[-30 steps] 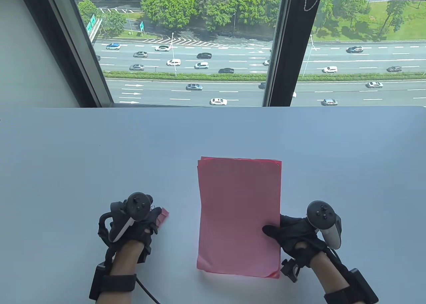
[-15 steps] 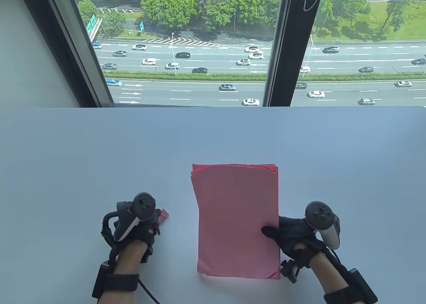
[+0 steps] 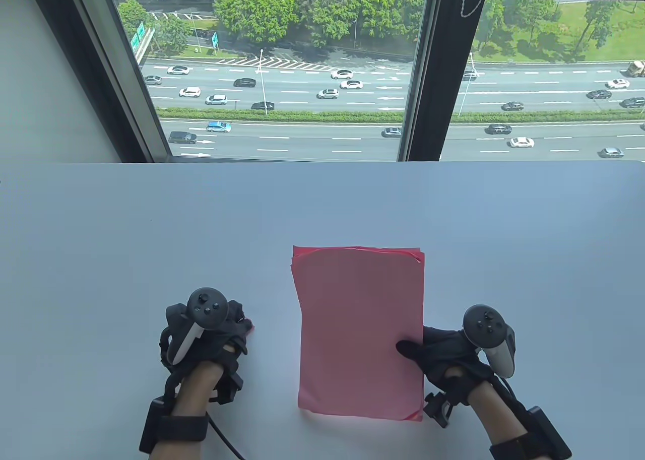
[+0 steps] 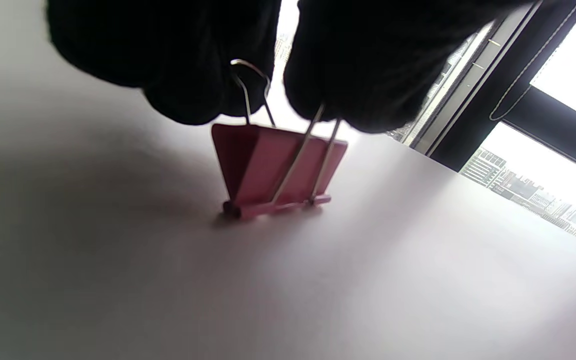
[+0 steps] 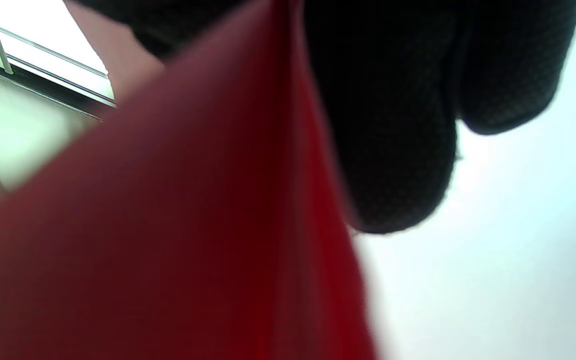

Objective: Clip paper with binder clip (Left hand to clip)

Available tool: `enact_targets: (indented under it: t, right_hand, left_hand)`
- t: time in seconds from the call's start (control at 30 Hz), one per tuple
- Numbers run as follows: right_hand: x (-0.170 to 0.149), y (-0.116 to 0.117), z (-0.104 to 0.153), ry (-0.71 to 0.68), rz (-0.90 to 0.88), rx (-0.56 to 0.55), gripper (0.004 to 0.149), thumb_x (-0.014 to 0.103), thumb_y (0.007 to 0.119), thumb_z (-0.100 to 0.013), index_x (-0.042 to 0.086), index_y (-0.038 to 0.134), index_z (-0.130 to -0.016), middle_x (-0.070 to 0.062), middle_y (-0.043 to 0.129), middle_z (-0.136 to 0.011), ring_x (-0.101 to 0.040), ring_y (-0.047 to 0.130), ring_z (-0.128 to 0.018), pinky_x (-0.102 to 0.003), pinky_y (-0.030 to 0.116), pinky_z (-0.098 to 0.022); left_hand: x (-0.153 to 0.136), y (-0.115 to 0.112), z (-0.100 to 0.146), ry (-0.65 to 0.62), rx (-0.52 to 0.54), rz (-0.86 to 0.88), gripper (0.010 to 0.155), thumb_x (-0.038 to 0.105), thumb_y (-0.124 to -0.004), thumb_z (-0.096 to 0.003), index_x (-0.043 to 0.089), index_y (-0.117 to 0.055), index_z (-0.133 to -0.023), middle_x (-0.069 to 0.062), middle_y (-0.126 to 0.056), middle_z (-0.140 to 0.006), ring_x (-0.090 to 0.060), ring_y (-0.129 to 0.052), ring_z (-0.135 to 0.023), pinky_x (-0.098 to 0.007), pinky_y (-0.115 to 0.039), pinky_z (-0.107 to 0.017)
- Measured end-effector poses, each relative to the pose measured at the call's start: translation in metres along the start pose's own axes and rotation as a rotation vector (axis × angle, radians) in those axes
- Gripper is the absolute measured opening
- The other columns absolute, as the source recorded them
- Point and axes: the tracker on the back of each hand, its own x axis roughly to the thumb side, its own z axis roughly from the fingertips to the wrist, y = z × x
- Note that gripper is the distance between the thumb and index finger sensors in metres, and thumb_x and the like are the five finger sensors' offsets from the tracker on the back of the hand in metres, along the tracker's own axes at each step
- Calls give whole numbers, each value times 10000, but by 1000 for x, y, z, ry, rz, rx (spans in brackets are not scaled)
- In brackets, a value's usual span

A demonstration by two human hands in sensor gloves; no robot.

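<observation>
A stack of pink paper (image 3: 358, 329) lies on the white table (image 3: 151, 238), right of centre. My right hand (image 3: 414, 348) grips the stack's right edge, thumb on top. In the right wrist view the paper (image 5: 168, 225) fills the left side, with my gloved fingers (image 5: 393, 125) beside and beneath it. My left hand (image 3: 241, 323) is left of the stack and covers a pink binder clip (image 3: 249, 325); only a sliver of it shows. In the left wrist view my left hand (image 4: 278, 100) pinches the clip's wire handles, and the clip (image 4: 278, 170) stands with its mouth edge on the table.
The table's far edge meets a large window with dark frames (image 3: 423, 67). A cable (image 3: 221, 437) trails from my left wrist. Bare white table surface lies beyond and to both sides of the paper.
The paper stack has shifted slightly toward me and to the left in my right hand. My left hand has closed over the clip, which now shows far less.
</observation>
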Motion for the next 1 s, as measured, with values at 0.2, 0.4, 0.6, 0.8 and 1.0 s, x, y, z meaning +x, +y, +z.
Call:
enact_targets:
  t: [0.2, 0.4, 0.6, 0.8, 1.0]
  right_hand:
    - [0, -5, 1, -8, -8, -23, 429, 286, 859, -403, 99, 901, -786, -43, 1079, -518, -291, 1078, -382, -522, 820, -419]
    - [1, -7, 2, -30, -48, -31, 424, 285, 860, -401, 122, 908, -789, -45, 1076, -533, -299, 1072, -402, -530, 812, -432]
    - [4, -12, 3, -50, -83, -31, 418, 286, 862, -399, 142, 916, -788, -44, 1074, -542, -305, 1066, -423, -536, 805, -444]
    - [5, -12, 2, -75, -96, 3, 413, 285, 863, -401, 149, 920, -787, -43, 1071, -552, -310, 1061, -443, -544, 797, -452]
    - [6, -9, 2, -82, -71, 15, 411, 285, 863, -400, 155, 922, -785, -41, 1068, -558, -311, 1058, -453, -547, 794, -456]
  left_hand:
    - [-9, -2, -1, -114, -78, 515, 405, 426, -826, -455, 139, -894, -733, -198, -731, -1024, -448, -796, -810, -557, -721, -550]
    - [-4, -3, -2, -286, -75, 715, 439, 432, -881, -419, 223, -887, -806, -133, -772, -1019, -386, -849, -817, -570, -729, -582]
    - [0, -6, -4, -378, -100, 846, 740, 423, -996, -344, 207, -770, -1015, -95, -915, -877, -318, -982, -673, -570, -777, -551]
    - [-2, -7, -5, -391, -141, 908, 759, 437, -1020, -326, 160, -790, -994, -77, -955, -803, -274, -1018, -546, -533, -815, -504]
    - [4, -10, -4, -435, -205, 891, 710, 441, -1026, -324, 165, -847, -953, -75, -971, -791, -253, -1024, -515, -524, -820, -495]
